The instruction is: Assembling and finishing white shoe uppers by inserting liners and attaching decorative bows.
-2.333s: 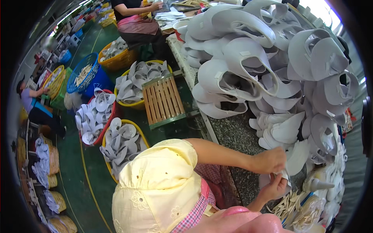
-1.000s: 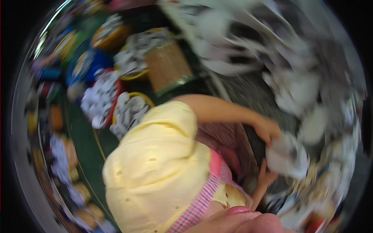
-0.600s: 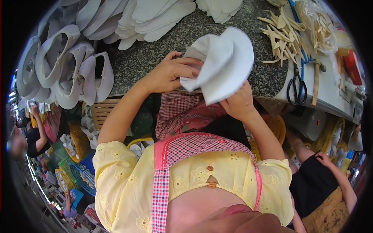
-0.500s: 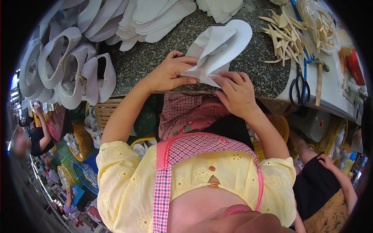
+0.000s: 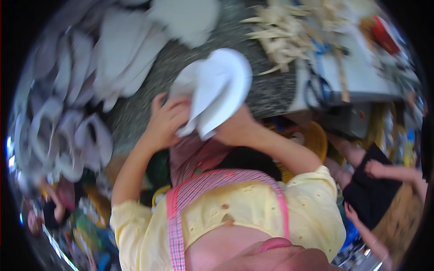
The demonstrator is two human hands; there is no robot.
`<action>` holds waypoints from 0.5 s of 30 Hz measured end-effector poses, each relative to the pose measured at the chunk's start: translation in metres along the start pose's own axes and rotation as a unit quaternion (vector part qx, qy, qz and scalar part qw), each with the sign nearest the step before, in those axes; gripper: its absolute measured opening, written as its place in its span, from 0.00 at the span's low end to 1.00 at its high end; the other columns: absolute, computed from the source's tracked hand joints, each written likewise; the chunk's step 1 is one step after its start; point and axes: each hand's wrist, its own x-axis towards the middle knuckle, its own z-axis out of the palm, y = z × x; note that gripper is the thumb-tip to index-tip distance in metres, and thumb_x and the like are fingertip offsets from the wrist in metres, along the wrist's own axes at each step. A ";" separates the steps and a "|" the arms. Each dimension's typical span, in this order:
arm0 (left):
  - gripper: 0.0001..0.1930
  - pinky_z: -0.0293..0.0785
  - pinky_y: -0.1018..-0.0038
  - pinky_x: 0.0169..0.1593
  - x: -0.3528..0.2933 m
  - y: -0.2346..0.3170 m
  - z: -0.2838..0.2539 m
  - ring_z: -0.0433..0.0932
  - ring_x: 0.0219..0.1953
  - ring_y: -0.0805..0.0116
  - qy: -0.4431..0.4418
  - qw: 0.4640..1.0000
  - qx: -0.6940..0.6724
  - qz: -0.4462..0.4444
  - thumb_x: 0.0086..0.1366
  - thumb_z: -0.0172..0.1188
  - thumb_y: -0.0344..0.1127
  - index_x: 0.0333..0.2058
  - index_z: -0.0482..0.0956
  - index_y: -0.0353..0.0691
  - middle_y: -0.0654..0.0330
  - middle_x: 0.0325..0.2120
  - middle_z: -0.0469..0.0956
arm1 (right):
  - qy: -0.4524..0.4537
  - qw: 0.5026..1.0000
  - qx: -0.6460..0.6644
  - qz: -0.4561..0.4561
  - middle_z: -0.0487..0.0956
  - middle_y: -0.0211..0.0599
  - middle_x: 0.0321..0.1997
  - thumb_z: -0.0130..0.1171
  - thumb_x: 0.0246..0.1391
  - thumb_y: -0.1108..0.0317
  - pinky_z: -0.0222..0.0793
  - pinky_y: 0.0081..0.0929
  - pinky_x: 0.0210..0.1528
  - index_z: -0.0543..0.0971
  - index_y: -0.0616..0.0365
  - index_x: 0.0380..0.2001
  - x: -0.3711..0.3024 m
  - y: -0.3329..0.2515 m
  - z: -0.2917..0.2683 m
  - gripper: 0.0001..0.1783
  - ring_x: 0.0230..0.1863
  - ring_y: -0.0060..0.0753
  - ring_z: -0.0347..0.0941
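Observation:
A white shoe upper (image 5: pixel 221 90), folded over on itself, is held up between my two hands above the near edge of the speckled dark work top (image 5: pixel 271 90). My left hand (image 5: pixel 169 119) is closed on its left lower part, the fingers partly behind a flap. From the right, my right hand (image 5: pixel 235 128) grips the lower edge; its fingers are hidden behind the white material. Motion blur softens the picture.
White shoe uppers (image 5: pixel 92 140) and flat white pieces (image 5: pixel 124 49) crowd the left. Pointed beige pieces (image 5: pixel 282 36) lie far right, near dark-handled scissors (image 5: pixel 318 90) and a wooden handle (image 5: pixel 342 77). A yellow basket (image 5: pixel 316 137) stands below. Another person (image 5: pixel 375 185) sits at right.
The view has swung, shifting the bench. The shoe upper has come lower and nearer to me and is turned; my right hand has moved from its front edge to behind it.

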 end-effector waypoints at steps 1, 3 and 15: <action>0.19 0.50 0.52 0.51 0.000 -0.001 -0.001 0.68 0.46 0.65 -0.015 0.997 0.064 0.032 0.38 0.63 0.30 0.34 0.72 0.45 0.64 0.33 0.73 | 0.046 0.998 0.045 -0.001 0.74 0.24 0.33 0.57 0.27 0.63 0.58 0.34 0.37 0.76 0.47 0.28 0.001 0.009 0.011 0.16 0.42 0.29 0.65; 0.16 0.51 0.52 0.51 -0.001 -0.004 -0.002 0.67 0.46 0.62 -0.048 0.998 0.036 -0.011 0.42 0.61 0.31 0.34 0.72 0.44 0.61 0.34 0.73 | 0.058 0.995 0.071 0.036 0.74 0.24 0.34 0.57 0.32 0.61 0.57 0.33 0.37 0.75 0.45 0.32 0.004 0.011 0.013 0.17 0.42 0.29 0.65; 0.14 0.61 0.64 0.45 0.005 -0.026 0.005 0.67 0.41 0.50 -0.026 0.958 -0.204 -0.199 0.50 0.60 0.33 0.35 0.73 0.34 0.51 0.36 0.72 | 0.715 0.547 0.139 0.412 0.77 0.37 0.30 0.53 0.43 0.74 0.61 0.15 0.21 0.59 0.59 0.52 -0.219 0.148 -0.243 0.30 0.24 0.21 0.70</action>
